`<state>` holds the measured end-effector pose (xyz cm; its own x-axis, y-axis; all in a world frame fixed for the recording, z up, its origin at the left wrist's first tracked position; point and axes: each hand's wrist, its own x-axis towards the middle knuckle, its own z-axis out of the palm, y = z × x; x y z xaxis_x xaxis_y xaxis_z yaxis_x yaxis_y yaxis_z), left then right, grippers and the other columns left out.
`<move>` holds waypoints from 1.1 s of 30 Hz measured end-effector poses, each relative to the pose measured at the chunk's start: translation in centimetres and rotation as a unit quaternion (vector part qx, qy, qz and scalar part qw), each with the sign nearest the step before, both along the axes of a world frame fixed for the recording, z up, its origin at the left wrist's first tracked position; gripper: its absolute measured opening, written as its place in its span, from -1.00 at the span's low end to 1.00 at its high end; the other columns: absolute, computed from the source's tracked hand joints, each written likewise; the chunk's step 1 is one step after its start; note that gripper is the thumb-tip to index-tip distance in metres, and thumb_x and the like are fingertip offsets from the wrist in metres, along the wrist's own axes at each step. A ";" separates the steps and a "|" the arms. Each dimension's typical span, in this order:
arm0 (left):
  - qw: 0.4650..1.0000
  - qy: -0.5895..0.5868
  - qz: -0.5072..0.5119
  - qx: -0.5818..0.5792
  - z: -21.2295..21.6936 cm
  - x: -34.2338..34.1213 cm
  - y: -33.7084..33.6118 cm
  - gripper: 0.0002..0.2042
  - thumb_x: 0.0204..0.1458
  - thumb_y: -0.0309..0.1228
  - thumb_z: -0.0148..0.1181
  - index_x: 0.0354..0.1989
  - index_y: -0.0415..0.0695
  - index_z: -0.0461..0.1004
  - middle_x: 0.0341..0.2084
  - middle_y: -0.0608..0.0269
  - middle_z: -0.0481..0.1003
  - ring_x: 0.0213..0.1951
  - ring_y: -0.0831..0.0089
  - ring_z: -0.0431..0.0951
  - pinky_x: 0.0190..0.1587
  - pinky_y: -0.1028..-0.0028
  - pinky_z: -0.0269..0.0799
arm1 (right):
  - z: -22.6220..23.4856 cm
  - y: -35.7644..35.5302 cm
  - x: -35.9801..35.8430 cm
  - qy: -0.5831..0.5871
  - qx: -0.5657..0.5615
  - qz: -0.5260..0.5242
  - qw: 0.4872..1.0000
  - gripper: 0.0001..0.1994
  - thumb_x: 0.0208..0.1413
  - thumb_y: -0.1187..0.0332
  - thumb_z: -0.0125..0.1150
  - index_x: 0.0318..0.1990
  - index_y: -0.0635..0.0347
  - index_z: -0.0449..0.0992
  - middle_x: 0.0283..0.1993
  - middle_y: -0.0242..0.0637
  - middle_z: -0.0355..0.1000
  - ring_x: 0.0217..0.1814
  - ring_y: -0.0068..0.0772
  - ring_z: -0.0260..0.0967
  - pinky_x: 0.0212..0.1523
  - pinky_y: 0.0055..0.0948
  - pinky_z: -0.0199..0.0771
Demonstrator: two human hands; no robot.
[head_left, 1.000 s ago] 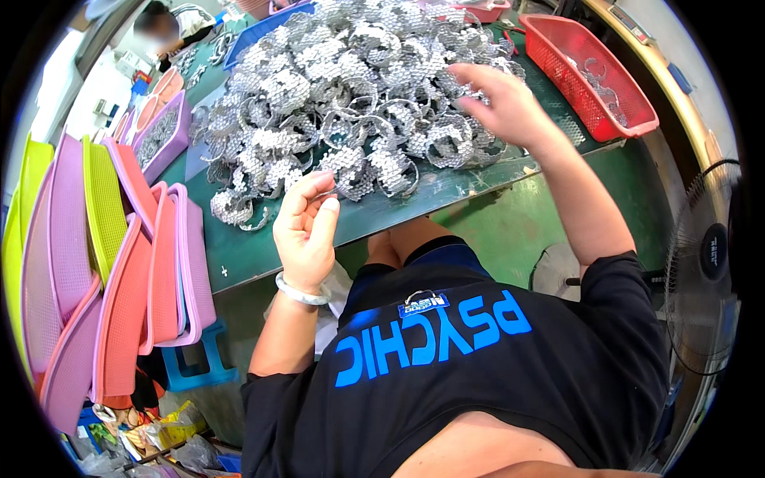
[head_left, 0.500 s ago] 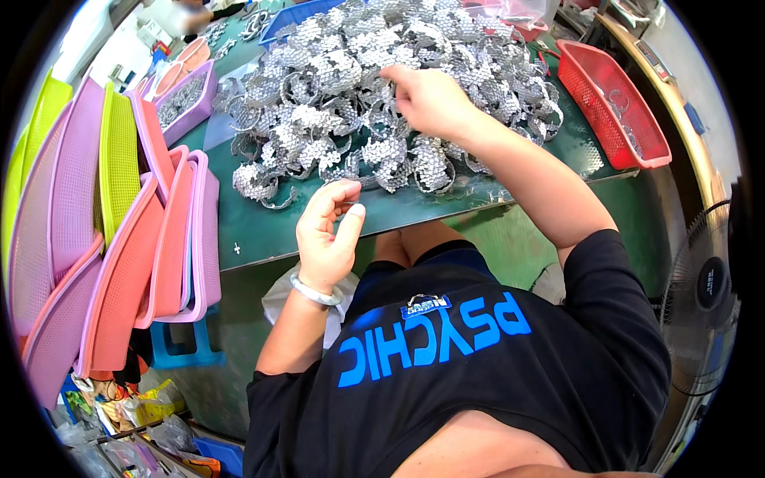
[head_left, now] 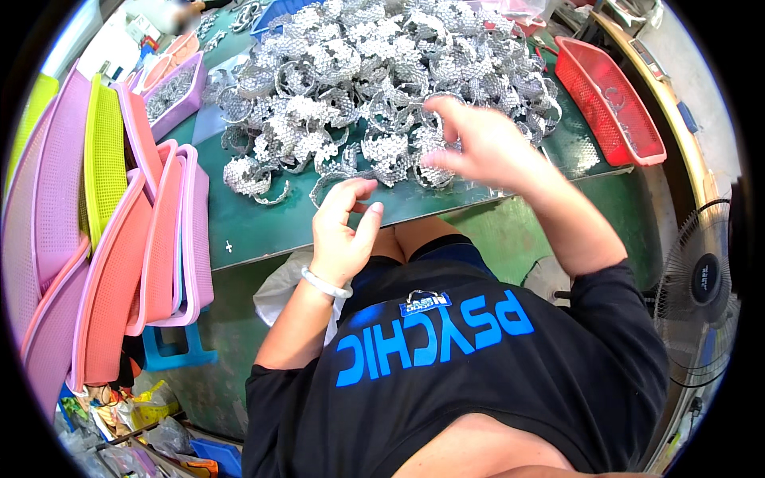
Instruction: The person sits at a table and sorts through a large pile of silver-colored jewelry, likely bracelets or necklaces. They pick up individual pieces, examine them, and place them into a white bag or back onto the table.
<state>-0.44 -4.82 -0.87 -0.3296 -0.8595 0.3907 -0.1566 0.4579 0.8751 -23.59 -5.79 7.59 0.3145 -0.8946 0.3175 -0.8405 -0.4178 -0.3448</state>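
Observation:
A big heap of silvery, scaly-looking curled bands [head_left: 343,80] covers much of the green table [head_left: 263,231]. My right hand [head_left: 486,147] is over the heap's near right side, thumb and forefinger spread apart with nothing seen between them. My left hand [head_left: 347,227], with a pale bangle [head_left: 325,285] round its wrist, is at the table's front edge. Its fingers are half curled and the thumb stands away from them. Just beyond its fingertips lies one curled band [head_left: 319,191]; whether they touch it I cannot tell.
Stacked purple, green and coral plastic baskets [head_left: 151,247] stand at the left. A purple basket [head_left: 195,99] of small grey pieces sits behind them. At the right are a red basket [head_left: 606,103] with a few rings and a fan [head_left: 705,277]. A blue stool [head_left: 187,350] is below.
My right hand has drawn back from the heap's middle toward me and to the right, its thumb and forefinger opening apart. My left hand has shifted slightly right.

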 end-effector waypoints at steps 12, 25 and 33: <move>0.930 -0.250 0.053 -0.265 0.0 -2.3 -1.7 -0.63 -0.23 -0.50 0.24 -0.14 -0.08 0.48 0.07 -0.09 0.20 0.07 -0.04 0.24 0.08 0.17 0.18 | -3.2 1.1 0.3 -0.214 0.040 -0.047 0.975 -0.56 -0.10 0.50 0.14 0.01 0.26 0.24 -0.62 -0.55 0.13 -0.61 -0.78 0.05 -0.61 -0.67 0.06; 0.943 -0.225 0.051 -0.242 0.0 -2.3 -1.8 -0.64 -0.22 -0.49 0.24 -0.14 -0.13 0.46 0.09 -0.09 0.18 0.08 0.00 0.22 0.10 0.20 0.15 | -2.7 0.4 -1.5 -0.384 0.242 -0.024 0.891 -0.61 -0.01 0.53 0.03 0.03 0.21 0.21 -0.50 -0.52 0.30 -0.48 -0.77 0.21 -0.52 -0.73 0.22; 0.957 -0.185 0.054 -0.215 0.5 -2.3 -1.2 -0.64 -0.21 -0.48 0.24 -0.14 -0.15 0.46 0.04 -0.06 0.23 0.05 0.03 0.26 0.07 0.23 0.19 | -3.0 1.2 -0.9 -0.498 0.262 -0.002 0.827 -0.62 0.03 0.49 0.05 0.04 0.19 0.21 -0.36 -0.45 0.38 -0.42 -0.74 0.28 -0.48 -0.73 0.27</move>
<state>-2.76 -6.06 -0.41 -0.4319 -0.6825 0.5896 -0.4872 0.7267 0.4843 -24.48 -4.64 4.54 0.1271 -0.9918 -0.0148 -0.0328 0.0107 -0.9994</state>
